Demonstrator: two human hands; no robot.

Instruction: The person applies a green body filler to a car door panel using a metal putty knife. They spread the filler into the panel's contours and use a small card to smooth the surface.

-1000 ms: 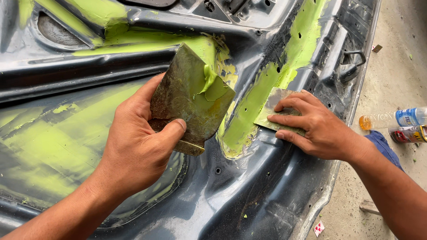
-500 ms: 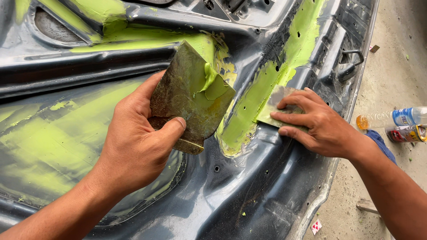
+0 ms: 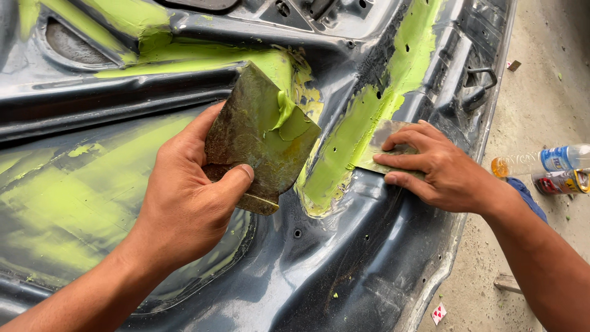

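Left hand (image 3: 184, 209) gripping a square mixing plate (image 3: 261, 138), thumb clamped over its near edge, blob of green putty (image 3: 286, 114) sitting on top. Right hand (image 3: 439, 172) pressing a thin spreader (image 3: 387, 150) flat, fingers extended, against the putty stripe (image 3: 381, 98) on the grey car panel (image 3: 344, 270). Bottle (image 3: 541, 160) and can (image 3: 562, 181) lying on the floor, far right.

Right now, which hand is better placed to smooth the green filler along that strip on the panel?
The right hand, probably. It already presses a thin spreader flat against the green filler strip. The left hand holds a metal plate carrying spare filler, lifted off the dark panel.
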